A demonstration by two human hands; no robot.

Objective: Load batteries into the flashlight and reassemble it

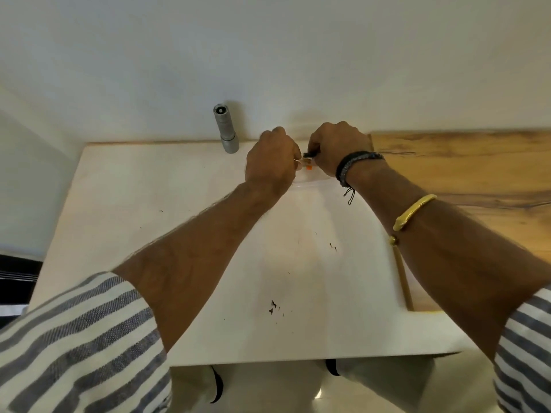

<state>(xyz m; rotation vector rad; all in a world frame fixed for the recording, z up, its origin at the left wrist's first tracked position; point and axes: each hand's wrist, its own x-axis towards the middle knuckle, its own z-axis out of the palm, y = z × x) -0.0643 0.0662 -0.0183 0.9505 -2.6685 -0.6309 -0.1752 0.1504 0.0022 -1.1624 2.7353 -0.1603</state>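
Observation:
A silver flashlight [226, 128] stands upright at the far edge of the white table [155, 234], against the wall, left of both hands. My left hand [272, 162] and my right hand [338, 147] are close together at the table's far side, fingers curled. Between them they pinch a small clear pack with orange and black parts [307, 160], which looks like battery packaging; most of it is hidden by the fingers. The pack's clear plastic lies on the table just below the hands.
A wooden countertop [465, 171] adjoins the table on the right. A white wall rises right behind the flashlight. Small dark specks [272, 307] mark the table near its front. A thin yellow strip [404, 278] runs along the table's right edge.

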